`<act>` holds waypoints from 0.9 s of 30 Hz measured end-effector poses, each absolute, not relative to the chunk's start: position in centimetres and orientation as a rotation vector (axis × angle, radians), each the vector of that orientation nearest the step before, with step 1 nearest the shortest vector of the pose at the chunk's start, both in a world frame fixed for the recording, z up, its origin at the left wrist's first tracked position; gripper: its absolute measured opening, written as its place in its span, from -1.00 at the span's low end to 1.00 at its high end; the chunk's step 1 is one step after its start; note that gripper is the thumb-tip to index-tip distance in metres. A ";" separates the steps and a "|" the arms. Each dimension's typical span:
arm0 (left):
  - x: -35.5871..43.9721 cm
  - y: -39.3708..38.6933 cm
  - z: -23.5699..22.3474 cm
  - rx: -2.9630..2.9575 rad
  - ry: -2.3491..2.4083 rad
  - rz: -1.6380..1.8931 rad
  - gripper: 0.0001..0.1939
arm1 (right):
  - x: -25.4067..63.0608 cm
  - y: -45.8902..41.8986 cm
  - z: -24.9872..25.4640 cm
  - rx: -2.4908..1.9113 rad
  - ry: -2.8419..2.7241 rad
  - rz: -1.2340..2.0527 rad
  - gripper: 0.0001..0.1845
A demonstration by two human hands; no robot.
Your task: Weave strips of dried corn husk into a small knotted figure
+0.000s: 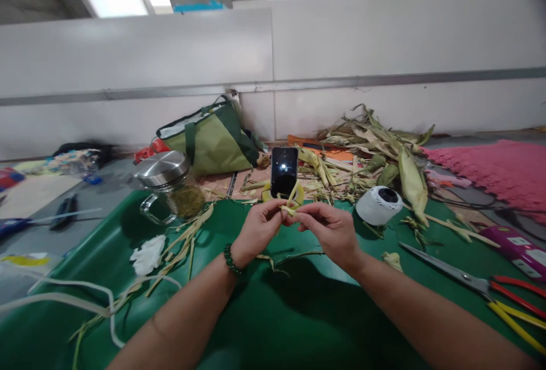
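Observation:
Both hands meet in the middle of the head view, over a green mat (273, 324). My left hand (260, 228), with a dark green bead bracelet (230, 259) at the wrist, pinches a pale yellow-green corn husk strip (290, 202). From the other side my right hand (330, 231) pinches the same strip, fingertips close to the left ones. One end of the strip sticks up between them; the part inside the fingers is hidden. Right behind stands a phone (284, 170) with a dark screen, near a yellow roll (268, 192).
Scissors (464, 279) and a white thread cone (379, 205) lie on the right. Dried corn husks (375, 137) pile up behind. On the left are a glass jar (166, 188), crumpled tissue (147, 255), husk strips (183, 245), white tubing (72, 299) and a green bag (213, 137).

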State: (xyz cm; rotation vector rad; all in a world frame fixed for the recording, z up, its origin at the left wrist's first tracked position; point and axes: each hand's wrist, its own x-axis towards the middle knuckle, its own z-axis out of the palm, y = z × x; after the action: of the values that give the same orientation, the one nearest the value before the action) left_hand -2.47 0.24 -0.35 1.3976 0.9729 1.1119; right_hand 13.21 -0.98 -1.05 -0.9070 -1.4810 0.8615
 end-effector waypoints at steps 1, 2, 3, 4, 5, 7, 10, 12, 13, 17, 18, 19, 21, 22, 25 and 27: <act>-2.3 0.2 -0.4 1.429 1.001 1.123 -0.74 | 13.2 -1.1 -1.1 -0.873 -1.538 0.812 -0.89; -2.2 0.1 -0.5 1.453 1.024 1.136 -0.76 | 13.1 -1.2 -1.2 -0.827 -1.599 0.756 -0.91; -2.1 0.0 -0.5 1.478 1.044 1.150 -0.76 | 13.1 -1.3 -1.2 -0.776 -1.657 0.698 -0.91; -2.0 -0.1 -0.5 1.508 1.059 1.160 -0.74 | 13.1 -1.3 -1.3 -0.726 -1.705 0.642 -0.90; -2.0 -0.2 -0.4 1.540 1.068 1.164 -0.71 | 13.1 -1.2 -1.4 -0.687 -1.739 0.595 -0.89; -2.0 -0.3 -0.2 1.580 1.066 1.147 -0.70 | 13.1 -1.1 -1.5 -0.654 -1.765 0.549 -0.88; -2.4 -0.4 0.2 1.498 1.034 1.080 -0.72 | 13.3 -0.7 -1.7 -0.731 -1.733 0.531 -0.90; -2.7 -0.3 0.5 1.418 1.017 1.031 -0.67 | 13.4 -0.5 -1.8 -0.801 -1.721 0.509 -0.93; -2.9 -0.3 0.6 1.398 1.006 1.007 -0.66 | 13.5 -0.4 -1.8 -0.822 -1.720 0.495 -0.93; -3.0 -0.3 1.0 1.387 0.944 0.972 -0.66 | 13.6 -0.3 -1.7 -0.842 -1.725 0.468 -0.91; -2.9 -0.3 1.0 1.385 0.923 0.979 -0.66 | 13.6 -0.3 -1.7 -0.854 -1.720 0.463 -0.91; -2.8 -0.4 1.0 1.386 0.902 0.990 -0.65 | 13.6 -0.3 -1.7 -0.869 -1.716 0.456 -0.90; -2.5 -0.6 0.9 1.410 0.890 1.014 -0.61 | 13.6 -0.4 -1.6 -0.884 -1.722 0.420 -0.90; -2.4 -0.7 0.9 1.440 0.912 1.024 -0.60 | 13.6 -0.5 -1.6 -0.876 -1.735 0.391 -0.89; -2.2 -0.9 0.6 1.551 1.038 1.036 -0.60 | 13.6 -0.5 -1.5 -0.816 -1.783 0.315 -0.87; -2.2 -1.0 0.5 1.592 1.084 1.025 -0.60 | 13.6 -0.5 -1.5 -0.794 -1.796 0.304 -0.86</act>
State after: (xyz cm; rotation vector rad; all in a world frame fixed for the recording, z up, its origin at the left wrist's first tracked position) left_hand -2.25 -0.95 0.50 1.5919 1.0841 1.0245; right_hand 13.61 -0.49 -1.54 -0.7944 -1.7959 0.3040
